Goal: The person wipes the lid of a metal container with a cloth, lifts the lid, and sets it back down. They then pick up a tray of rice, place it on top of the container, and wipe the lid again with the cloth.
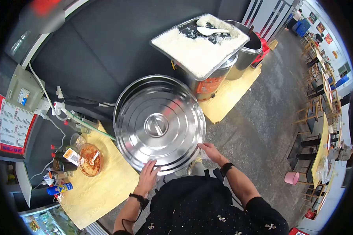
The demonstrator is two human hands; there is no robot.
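Note:
A large round steel lid (161,147) with a bar handle lies slightly off-centre over a wide steel pot (123,92), whose inner wall shows at the far side. My left hand (148,176) rests on the lid's near edge, fingers spread and extended. At the right edge of the lid is my right hand (211,152), its fingers bent together at the rim, with something pale and thin beneath them. Beyond the pot, a rectangular tray (176,62) of white grains holds a white spoon (212,31).
A wooden table (102,192) at left bears a bowl of red seasoning (91,160), bottles and a blue can (60,188). Another steel pot (245,51) stands back right. A hose (88,126) reaches the pot. Dining tables and a pink bin (291,178) are at right.

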